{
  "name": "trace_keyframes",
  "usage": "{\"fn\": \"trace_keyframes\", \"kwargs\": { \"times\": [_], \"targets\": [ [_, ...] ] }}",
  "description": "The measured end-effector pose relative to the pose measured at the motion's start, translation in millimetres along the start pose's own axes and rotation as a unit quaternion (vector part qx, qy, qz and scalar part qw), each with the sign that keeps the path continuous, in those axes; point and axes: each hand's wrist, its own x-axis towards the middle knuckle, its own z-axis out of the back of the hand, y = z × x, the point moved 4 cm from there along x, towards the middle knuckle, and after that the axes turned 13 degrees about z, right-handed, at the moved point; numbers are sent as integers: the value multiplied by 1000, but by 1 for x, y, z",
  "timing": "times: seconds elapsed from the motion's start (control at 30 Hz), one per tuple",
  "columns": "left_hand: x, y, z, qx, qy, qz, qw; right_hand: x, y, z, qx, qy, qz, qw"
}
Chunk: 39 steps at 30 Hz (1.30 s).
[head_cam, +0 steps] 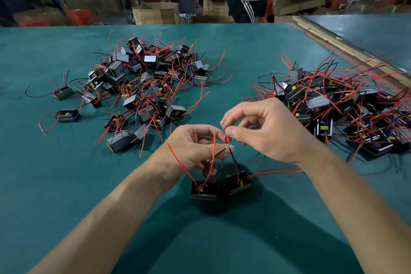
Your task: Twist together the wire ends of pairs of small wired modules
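Pinching wire ends point(227, 139) with left hand point(195, 149) and right hand point(266, 131) fingers point(233, 132), modules point(204, 191) below; green surface point(66, 162), heaps point(146, 87), possibly workshop cartons point(155, 12) beyond.

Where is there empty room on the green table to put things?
Bare mat runs between the left pile and right pile; more at the near edge. Crowded: both piles, and around the two modules.

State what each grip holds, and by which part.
The left grip and right grip each pinch the wire ends, red and black, where they meet above the left module and right module. Neither holds a module's body.
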Motion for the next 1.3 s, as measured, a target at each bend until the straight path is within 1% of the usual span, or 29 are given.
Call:
{"fn": "trace_keyframes", "kwargs": {
  "times": [0.1,0.2,0.3,0.37,0.6,0.77,0.87,0.97,1.3],
  "targets": [
    [-2,-3,-1,11,-9,-33,999,1,2,0,-17,5,13,1000],
    [-1,-5,-2,-3,-34,-62,998,1,3,0,-11,11,23,1000],
    [0,-4,-1,2,-67,-79,995,1,4,-1,-2,12,27,1000],
    [1,-4,0,1,-76,-84,994,1,4,-2,3,7,26,1000],
    [0,-4,0,7,-67,-75,995,1,3,-3,-5,14,8,1000],
    [1,-3,-1,9,-71,-63,995,1,4,-1,-20,7,12,1000],
    [0,-4,-3,-8,-66,-75,995,1,6,-1,-21,10,20,1000],
    [0,-5,-3,-19,-79,-88,993,1,8,-2,-26,18,26,999],
    [-2,-7,-2,-2,-99,-131,987,1,5,0,-7,16,25,1000]
  ]
}}
